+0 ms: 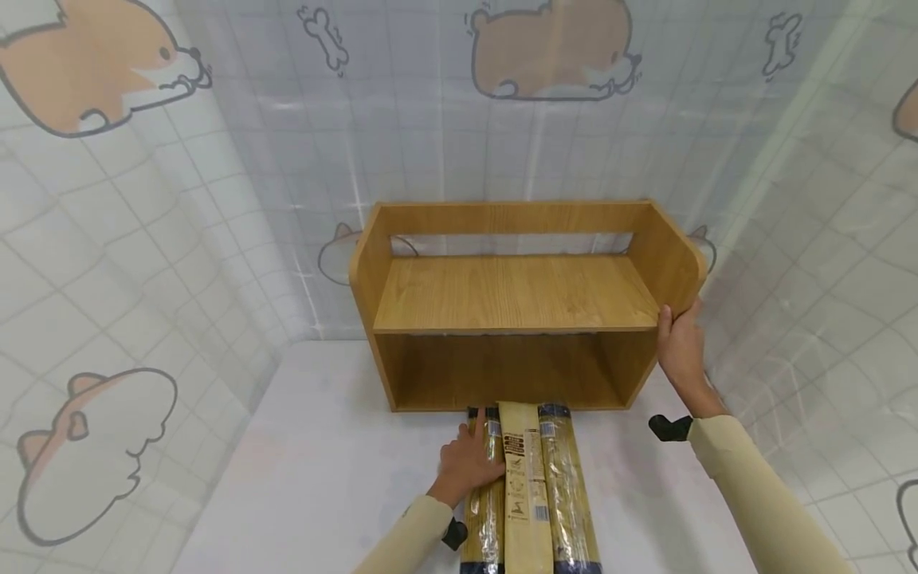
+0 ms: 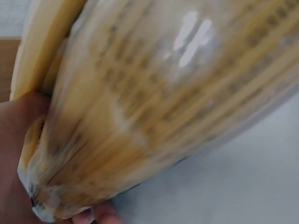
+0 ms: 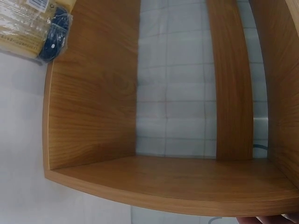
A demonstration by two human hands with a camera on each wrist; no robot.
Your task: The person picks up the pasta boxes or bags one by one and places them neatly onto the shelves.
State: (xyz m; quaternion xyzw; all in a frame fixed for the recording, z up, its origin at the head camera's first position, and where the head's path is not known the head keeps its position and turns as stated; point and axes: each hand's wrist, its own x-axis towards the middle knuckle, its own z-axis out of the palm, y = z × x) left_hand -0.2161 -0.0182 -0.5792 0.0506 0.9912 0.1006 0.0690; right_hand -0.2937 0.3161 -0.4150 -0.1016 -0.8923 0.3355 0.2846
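A wooden two-tier shelf [image 1: 516, 291] stands upright on the white table. My right hand [image 1: 683, 351] grips the front edge of its right side panel, beside the middle board. In the right wrist view, fingertips [image 3: 268, 220] show on the panel's outer face. Three long packets lie side by side before the shelf. My left hand [image 1: 466, 461] grips the left one, a clear-plastic packet [image 1: 488, 510] of yellow strips with dark blue ends. The left wrist view has the hand around the end of a plastic packet [image 2: 140, 102]. Beside it lie a beige printed packet [image 1: 527, 478] and another clear packet [image 1: 570, 494].
White table surface [image 1: 308, 446] extends on both sides of the packets. Sheeting with cartoon animals and a grid pattern [image 1: 423, 135] hangs behind the shelf and at both sides. The shelf's lower compartment [image 1: 502, 371] opens toward the packets.
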